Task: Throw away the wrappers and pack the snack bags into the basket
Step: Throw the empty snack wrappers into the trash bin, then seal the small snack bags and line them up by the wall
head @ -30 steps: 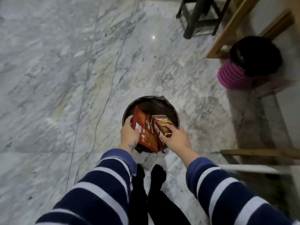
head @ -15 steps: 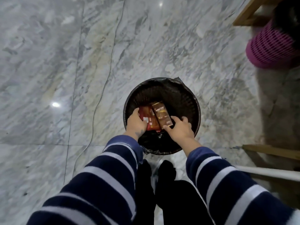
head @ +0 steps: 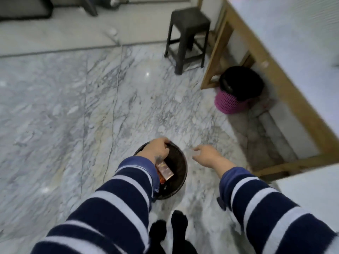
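A round dark bin (head: 180, 173) with a black liner stands on the marble floor just in front of my feet. Inside it lie the red-brown snack wrappers (head: 166, 171), partly hidden by my left sleeve. My left hand (head: 157, 149) is over the bin's far-left rim, and its fingers curl round that rim. To the right of the bin, my right hand (head: 206, 155) hovers above the floor with loose fingers and holds nothing.
A pink mesh basket (head: 229, 105) with a black liner stands at the right under a wooden-framed table (head: 244, 37). A dark plastic stool (head: 189, 32) is beyond it. A thin cable (head: 114, 110) runs across the floor. My black-socked feet (head: 168, 230) are below the bin.
Both hands have let go of the wrappers, which now lie in the bin. My right hand moved out to the right; my left hand went to the rim. The view tilted up.
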Tool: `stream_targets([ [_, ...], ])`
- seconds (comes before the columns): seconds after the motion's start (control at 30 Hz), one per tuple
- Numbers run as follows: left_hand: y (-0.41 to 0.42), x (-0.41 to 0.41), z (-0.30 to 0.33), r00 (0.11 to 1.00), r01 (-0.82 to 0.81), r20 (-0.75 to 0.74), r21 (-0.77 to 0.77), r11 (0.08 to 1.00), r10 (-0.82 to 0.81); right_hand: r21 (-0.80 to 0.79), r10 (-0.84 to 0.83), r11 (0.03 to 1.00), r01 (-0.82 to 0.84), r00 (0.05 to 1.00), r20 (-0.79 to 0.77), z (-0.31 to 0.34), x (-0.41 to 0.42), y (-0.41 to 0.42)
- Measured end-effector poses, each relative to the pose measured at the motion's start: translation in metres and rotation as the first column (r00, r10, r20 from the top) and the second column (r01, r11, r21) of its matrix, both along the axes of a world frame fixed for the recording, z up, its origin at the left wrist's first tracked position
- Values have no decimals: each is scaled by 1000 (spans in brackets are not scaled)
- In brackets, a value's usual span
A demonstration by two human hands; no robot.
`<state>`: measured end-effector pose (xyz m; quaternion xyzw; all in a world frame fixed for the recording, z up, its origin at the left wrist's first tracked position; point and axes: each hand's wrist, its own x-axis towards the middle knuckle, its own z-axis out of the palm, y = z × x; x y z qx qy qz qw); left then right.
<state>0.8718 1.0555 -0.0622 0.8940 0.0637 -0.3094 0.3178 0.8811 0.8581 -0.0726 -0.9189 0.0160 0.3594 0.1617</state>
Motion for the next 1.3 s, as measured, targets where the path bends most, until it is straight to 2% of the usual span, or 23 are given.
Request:
stream_targets([
  [0.17,-62,18,82,965,237,113,19,971,-238,10,-193,981,193,974,120,85,-22,-59],
  [0.37,-153,4,133,809,533,255,64,844,-530,52,-456,886,461,847,273,149,-98,-125],
  [0.47,-209,-23,149,707,658,295,61,751,-643,80,-597,792,605,739,312,167,-152,-160],
  [0.6,-282,-75,165,531,817,302,66,573,-792,84,-756,623,777,572,317,185,-236,-204],
  [0.73,-354,-143,180,388,903,339,45,426,-857,92,-859,441,893,390,331,198,-323,-246],
  [0.93,-444,-252,194,179,976,370,52,213,-911,107,-913,264,958,213,348,207,-443,-305],
  [1.13,-524,-354,194,107,991,365,38,129,-925,54,-921,194,980,163,354,205,-544,-370],
  [1.3,-587,-427,188,110,994,375,-22,110,-921,92,-923,160,983,115,368,206,-611,-424],
])
